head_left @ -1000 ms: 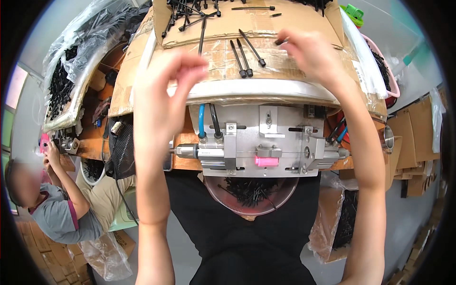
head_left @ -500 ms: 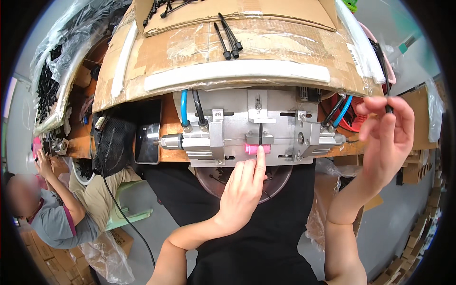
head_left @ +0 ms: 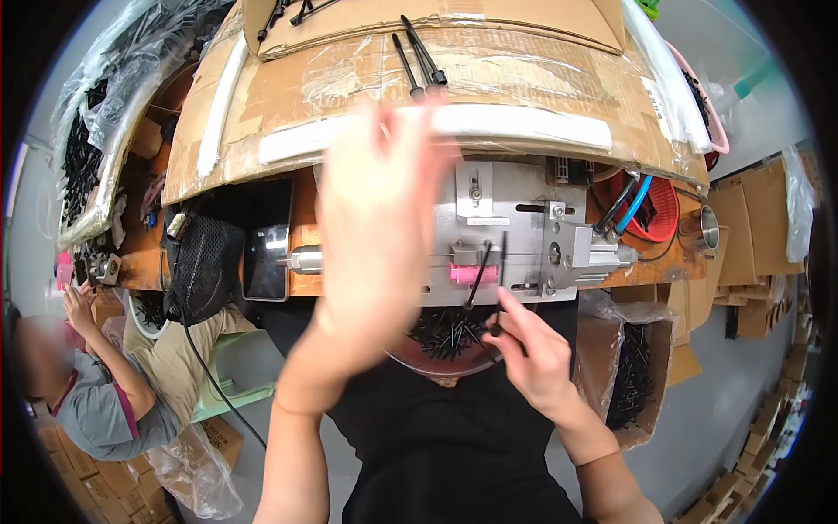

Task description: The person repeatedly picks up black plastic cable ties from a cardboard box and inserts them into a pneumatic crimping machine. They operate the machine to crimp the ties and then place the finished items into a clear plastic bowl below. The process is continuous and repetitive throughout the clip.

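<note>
My right hand (head_left: 534, 354) pinches a slim black rod with a knobbed end (head_left: 503, 262), held nearly upright in the picture in front of the metal fixture (head_left: 524, 237). Just left of it, a second black rod (head_left: 477, 278) slants across the pink block (head_left: 463, 274) at the fixture's front, its knobbed end toward the bowl; whether it touches anything is unclear. Smeared by motion, my left hand (head_left: 371, 210) passes over the fixture's left clamp and hides it. Its fingers reach up by several black rods (head_left: 423, 61) on the cardboard, and their grip is not readable.
Below the fixture, a dark bowl (head_left: 410, 364) holds many black rods. An open carton (head_left: 665, 367) of rods stands at right, near a red basket (head_left: 668, 214). A phone-like dark screen (head_left: 266, 262) and black mesh bag (head_left: 205, 262) lie left; a person (head_left: 113, 384) sits beyond.
My left hand has left the pink block and swung up and left. My right hand has come in from the far right with its rod. The rod at the fixture now slants toward the bowl.
</note>
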A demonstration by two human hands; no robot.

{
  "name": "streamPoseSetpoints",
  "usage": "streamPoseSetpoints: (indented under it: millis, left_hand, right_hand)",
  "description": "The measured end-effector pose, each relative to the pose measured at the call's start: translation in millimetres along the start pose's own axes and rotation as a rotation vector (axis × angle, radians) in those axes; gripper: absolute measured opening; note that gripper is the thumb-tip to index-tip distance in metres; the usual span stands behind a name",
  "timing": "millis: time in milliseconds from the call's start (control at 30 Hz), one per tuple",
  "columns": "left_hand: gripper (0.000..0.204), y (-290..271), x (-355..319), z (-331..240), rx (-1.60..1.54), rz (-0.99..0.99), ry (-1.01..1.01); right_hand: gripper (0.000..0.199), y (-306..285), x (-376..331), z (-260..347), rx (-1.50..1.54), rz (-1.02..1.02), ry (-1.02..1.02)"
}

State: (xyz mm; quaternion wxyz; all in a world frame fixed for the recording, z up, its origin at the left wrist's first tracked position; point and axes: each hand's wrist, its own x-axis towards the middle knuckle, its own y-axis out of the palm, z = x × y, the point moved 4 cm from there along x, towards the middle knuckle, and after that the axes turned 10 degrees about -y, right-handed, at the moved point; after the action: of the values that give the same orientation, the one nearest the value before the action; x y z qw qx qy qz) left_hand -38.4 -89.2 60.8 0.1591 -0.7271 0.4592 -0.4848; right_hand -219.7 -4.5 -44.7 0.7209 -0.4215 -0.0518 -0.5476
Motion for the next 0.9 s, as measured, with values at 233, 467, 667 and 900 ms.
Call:
streamPoseSetpoints:
  millis: [233, 467, 667, 900]
  left_hand:
    - [0.015, 22, 83, 52, -0.149, 0.344, 0.008]
    - [0.017, -12, 71, 69, -0.171, 0.486, -0.095]
    - [0.018, -37, 31, 54, -0.166, 0.166, -0.026]
    - [0.079, -4, -111, -5, -0.100, 0.298, -0.044]
  right_hand:
    - [0.064, 20, 14, -3, -0.020, 0.059, -0.056]
    - [0.061, -13, 52, 14, -0.122, 0.230, -0.158]
    - [0.023, -21, 220, -2, -0.377, -0.021, -0.279]
    - [0.022, -4, 270, -28, -0.388, 0.370, -0.174]
